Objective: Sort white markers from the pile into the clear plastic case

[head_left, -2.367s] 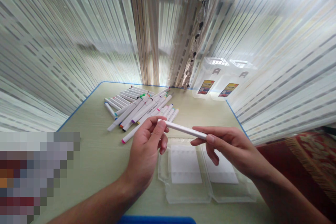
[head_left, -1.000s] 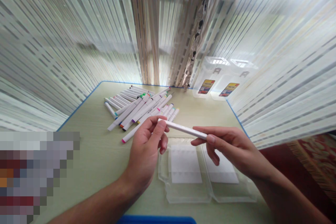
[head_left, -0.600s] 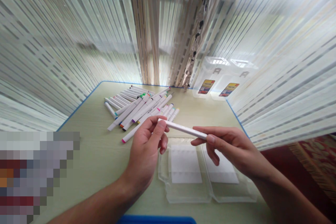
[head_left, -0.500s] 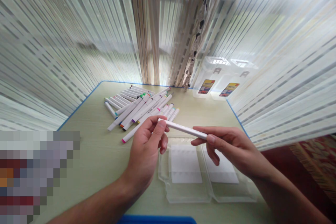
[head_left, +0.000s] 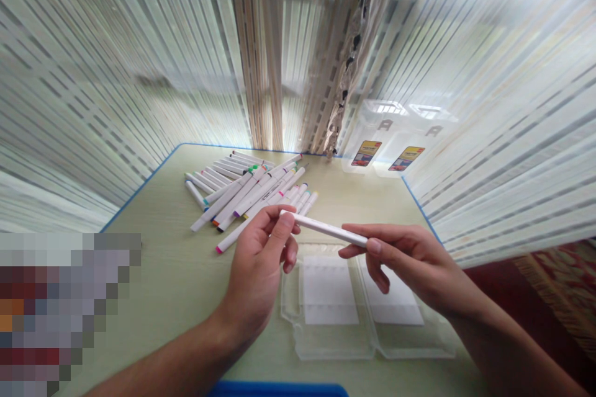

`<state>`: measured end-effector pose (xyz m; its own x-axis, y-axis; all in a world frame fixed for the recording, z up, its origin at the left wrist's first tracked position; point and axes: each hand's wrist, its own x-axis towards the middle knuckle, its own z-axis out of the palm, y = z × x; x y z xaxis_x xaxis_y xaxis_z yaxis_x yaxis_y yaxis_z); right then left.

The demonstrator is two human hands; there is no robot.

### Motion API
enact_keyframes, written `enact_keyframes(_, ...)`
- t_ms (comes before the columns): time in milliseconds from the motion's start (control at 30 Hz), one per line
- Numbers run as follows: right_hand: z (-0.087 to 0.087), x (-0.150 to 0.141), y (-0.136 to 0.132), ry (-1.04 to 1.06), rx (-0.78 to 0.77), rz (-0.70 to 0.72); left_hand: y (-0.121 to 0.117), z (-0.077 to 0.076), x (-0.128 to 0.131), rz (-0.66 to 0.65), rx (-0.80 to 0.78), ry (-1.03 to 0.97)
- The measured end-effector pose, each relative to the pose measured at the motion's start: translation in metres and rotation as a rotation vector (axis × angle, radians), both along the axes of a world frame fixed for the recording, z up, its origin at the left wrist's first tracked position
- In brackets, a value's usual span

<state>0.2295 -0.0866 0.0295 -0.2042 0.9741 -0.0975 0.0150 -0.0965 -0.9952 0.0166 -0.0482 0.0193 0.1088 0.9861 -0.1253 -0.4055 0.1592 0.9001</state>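
A white marker is held between my two hands, tilted slightly down to the right. My left hand pinches its left end between thumb and fingers. The thumb and fingers of my right hand grip its right end. Below the marker lies an open clear plastic case with white sheets inside; my right hand hides part of it. Just beyond my left hand, a pile of white markers with variously coloured ends spreads over the table.
Two clear plastic cases with yellow labels stand upright at the table's back right. The pale green table has a blue edge. Striped sheer curtains hang behind it. A blue object shows at the bottom edge. A patterned rug lies right.
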Motion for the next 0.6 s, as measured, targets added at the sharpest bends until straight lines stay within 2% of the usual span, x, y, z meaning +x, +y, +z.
enact_keyframes(600, 0.0011, -0.0005, -0.0009, 0.003, 0.009, -0.005, 0.0005, -0.0009, -0.0004, 0.002, -0.006, 0.001)
